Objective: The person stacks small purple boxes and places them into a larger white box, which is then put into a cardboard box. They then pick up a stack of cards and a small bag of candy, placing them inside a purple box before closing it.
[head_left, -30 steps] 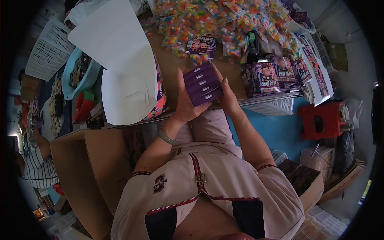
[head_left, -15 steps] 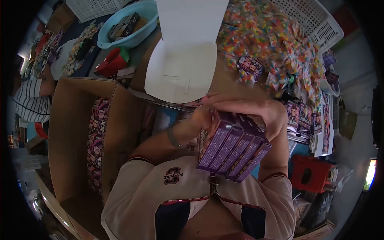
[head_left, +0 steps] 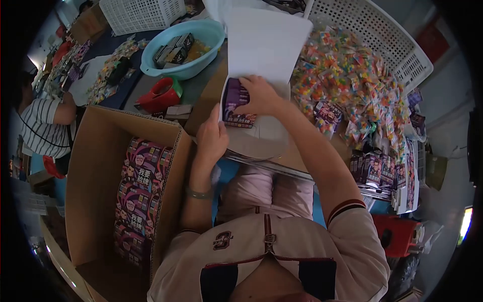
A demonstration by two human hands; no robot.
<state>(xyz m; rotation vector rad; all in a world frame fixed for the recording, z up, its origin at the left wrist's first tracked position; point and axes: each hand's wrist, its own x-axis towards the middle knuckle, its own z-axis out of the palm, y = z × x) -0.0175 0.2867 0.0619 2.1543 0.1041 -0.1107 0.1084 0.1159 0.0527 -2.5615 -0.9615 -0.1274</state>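
An open white box (head_left: 266, 138) with its lid raised stands in front of me. Inside its left part is a row of small purple boxes (head_left: 238, 119). My right hand (head_left: 259, 95) is wrapped over these boxes inside the white box. At the white box's left wall is my left hand (head_left: 212, 136), its fingers closed against the wall edge. A large cardboard carton (head_left: 93, 186) at the left holds several printed purple packs (head_left: 136, 211).
Candy packets (head_left: 347, 75) are heaped at the right beside a white basket (head_left: 372, 30). A blue basin (head_left: 183, 48) and red tape dispenser (head_left: 160, 95) lie behind. More purple boxes (head_left: 377, 168) stand at right. A person in a striped shirt (head_left: 45, 126) is far left.
The purple boxes have gone from near my chest into the white box, with my right hand on them. My left hand has moved from them to the white box's left wall.
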